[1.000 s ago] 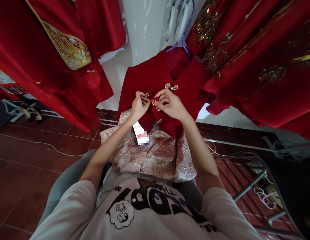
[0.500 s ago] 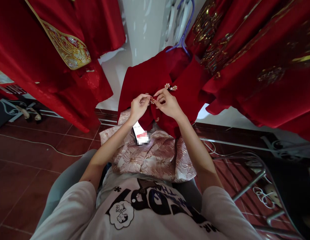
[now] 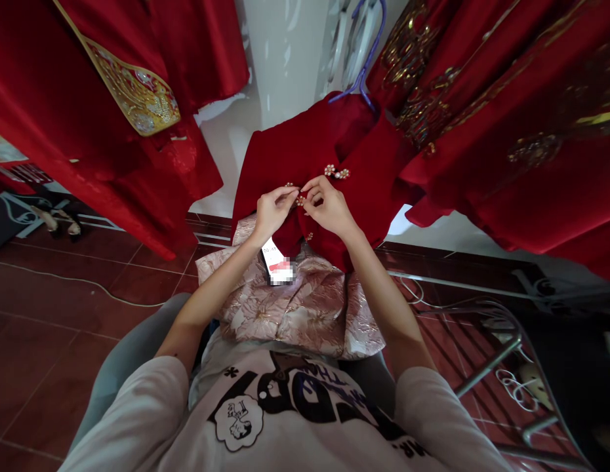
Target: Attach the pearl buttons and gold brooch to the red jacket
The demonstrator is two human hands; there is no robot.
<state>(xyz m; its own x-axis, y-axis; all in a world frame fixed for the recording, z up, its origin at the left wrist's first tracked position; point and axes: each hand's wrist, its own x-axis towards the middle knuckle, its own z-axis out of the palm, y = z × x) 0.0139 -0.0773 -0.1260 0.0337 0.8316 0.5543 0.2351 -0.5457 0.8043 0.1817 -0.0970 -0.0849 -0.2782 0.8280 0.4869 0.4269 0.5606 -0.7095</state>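
Observation:
A dark red garment (image 3: 280,154) with beaded flower fasteners hangs in front of me from a purple hanger (image 3: 361,82). My left hand (image 3: 274,208) is closed in a pinch at the garment's front opening. My right hand (image 3: 329,204) meets it there, thumb and fingers pinched at a small flower fastener (image 3: 300,202). The fingertips nearly touch and partly hide what lies between them. Another pair of pearl flowers (image 3: 337,172) sits just above my right hand. A lower flower (image 3: 309,236) shows below both hands.
A lit phone (image 3: 278,262) lies on pink brocade cloth (image 3: 305,308) over my lap. Red embroidered garments (image 3: 152,98) hang on the left, and more (image 3: 482,144) on the right. A metal-framed chair (image 3: 496,367) stands at right; a cable (image 3: 88,282) crosses the tiled floor.
My right hand has shifted slightly left and its fingers have moved a little at the fastener. My left hand stays almost in place.

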